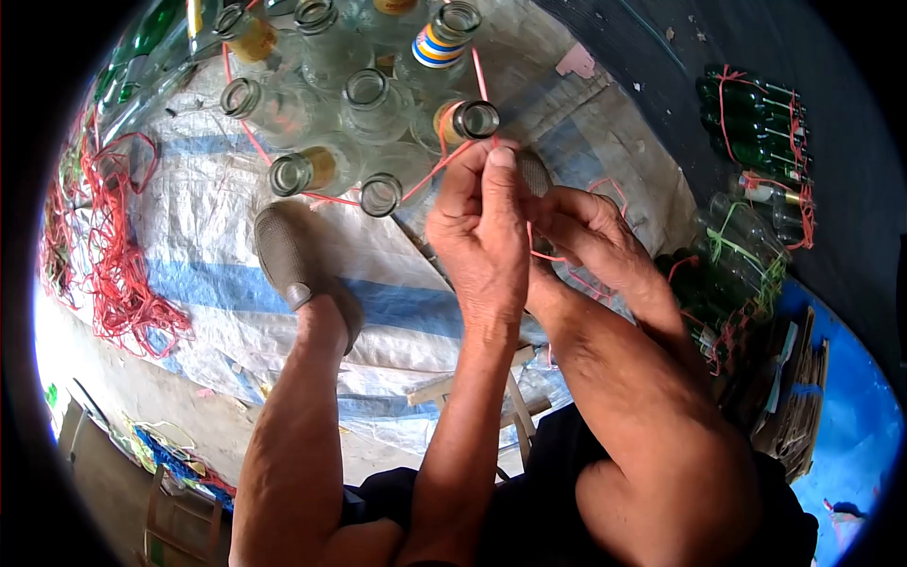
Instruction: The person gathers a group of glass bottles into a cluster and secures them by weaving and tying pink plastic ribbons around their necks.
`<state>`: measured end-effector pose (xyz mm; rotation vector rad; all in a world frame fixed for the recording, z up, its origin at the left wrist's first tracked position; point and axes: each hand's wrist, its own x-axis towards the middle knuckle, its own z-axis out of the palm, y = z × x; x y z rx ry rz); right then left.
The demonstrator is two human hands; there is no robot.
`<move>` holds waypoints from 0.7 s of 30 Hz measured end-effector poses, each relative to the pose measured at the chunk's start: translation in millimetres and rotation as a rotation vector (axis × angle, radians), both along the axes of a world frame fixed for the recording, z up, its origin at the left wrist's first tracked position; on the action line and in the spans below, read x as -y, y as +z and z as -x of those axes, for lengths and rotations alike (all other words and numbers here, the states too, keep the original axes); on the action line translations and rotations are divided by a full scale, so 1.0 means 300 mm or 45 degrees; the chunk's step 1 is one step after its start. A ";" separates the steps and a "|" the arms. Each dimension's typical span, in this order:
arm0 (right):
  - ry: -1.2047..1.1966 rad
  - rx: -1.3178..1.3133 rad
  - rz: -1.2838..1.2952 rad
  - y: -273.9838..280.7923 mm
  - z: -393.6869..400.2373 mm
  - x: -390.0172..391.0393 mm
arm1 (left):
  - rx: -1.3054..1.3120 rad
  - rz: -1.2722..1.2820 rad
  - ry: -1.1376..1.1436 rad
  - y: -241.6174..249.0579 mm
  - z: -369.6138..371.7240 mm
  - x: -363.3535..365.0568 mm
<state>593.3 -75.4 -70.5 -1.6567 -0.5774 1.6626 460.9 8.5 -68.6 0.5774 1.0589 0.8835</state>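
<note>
Clear glass bottles [367, 93] stand upright in a tight cluster, with pink plastic string [436, 173] running around the group at neck height. At the cluster's near right corner, the string passes by one bottle neck [476, 120]. Just below that neck my left hand [484, 208] is closed, thumb pressed to the fingers, pinching the string. My right hand [593, 236] is beside it to the right, fingers curled together, with string trailing below; its fingertips are partly hidden behind the left hand. One bottle [440, 47] bears a blue, white and yellow striped label.
A tangled heap of pink string [137, 274] lies left on the white and blue sheet [208, 203]. Tied bundles of green bottles [751, 118] lie at right, near stacked cardboard [792, 397]. My shoes [288, 250] flank the cluster's near side. Green bottles [142, 47] are at upper left.
</note>
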 end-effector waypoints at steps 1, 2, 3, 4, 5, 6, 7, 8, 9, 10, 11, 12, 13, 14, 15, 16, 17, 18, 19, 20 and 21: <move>0.064 0.069 -0.001 0.011 -0.016 0.019 | 0.051 0.052 0.003 0.002 0.001 -0.002; 0.131 0.137 -0.002 0.024 -0.029 0.032 | 0.032 0.004 0.016 -0.021 0.000 0.001; 0.198 0.205 -0.005 0.034 -0.043 0.043 | -0.019 0.015 0.059 -0.020 -0.003 0.000; 0.226 0.268 -0.085 0.019 -0.049 0.075 | -0.042 0.015 0.056 -0.017 0.000 -0.005; 0.245 0.282 0.021 0.033 -0.066 0.099 | -0.066 0.018 0.051 -0.017 0.008 -0.010; 0.262 0.293 0.129 0.056 -0.082 0.119 | -0.067 -0.002 0.053 -0.030 0.014 -0.014; 0.280 0.302 0.239 0.077 -0.098 0.144 | -0.056 -0.032 0.064 -0.035 0.014 -0.014; 0.250 0.279 0.272 0.072 -0.113 0.190 | -0.054 -0.025 0.074 -0.036 0.013 -0.013; 0.228 0.237 0.287 0.044 -0.130 0.259 | -0.052 -0.021 0.085 -0.037 0.012 -0.012; 0.208 0.195 0.300 0.004 -0.145 0.335 | -0.081 -0.030 0.101 -0.037 0.010 -0.011; 0.189 0.150 0.311 -0.011 -0.150 0.379 | -0.105 -0.046 0.110 -0.033 0.008 -0.012; 0.284 0.175 0.361 0.034 -0.146 0.362 | -0.120 -0.047 0.107 -0.030 0.007 -0.013; 0.349 0.160 0.432 -0.010 -0.146 0.407 | -0.138 -0.052 0.107 -0.028 0.008 -0.015; 0.345 0.270 0.453 -0.020 -0.144 0.462 | -0.144 -0.059 0.129 -0.033 0.009 -0.014; 0.342 0.381 0.468 -0.010 -0.125 0.466 | -0.152 -0.071 0.154 -0.043 0.012 -0.011; 0.404 0.354 0.411 -0.064 -0.143 0.485 | -0.161 -0.081 0.179 -0.049 0.017 -0.010; 0.366 0.497 0.363 -0.093 -0.148 0.520 | -0.226 -0.080 0.165 -0.049 0.025 -0.006; 0.326 0.641 0.315 -0.082 -0.127 0.498 | -0.289 -0.079 0.150 -0.044 0.034 -0.002; 0.285 0.786 0.264 -0.075 -0.119 0.475 | -0.351 -0.078 0.140 -0.042 0.036 -0.002; 0.382 1.000 0.046 -0.081 -0.134 0.449 | -0.396 -0.128 0.188 -0.040 0.029 0.000; 0.336 1.003 -0.011 -0.051 -0.131 0.379 | -0.419 -0.192 0.209 -0.036 0.027 0.003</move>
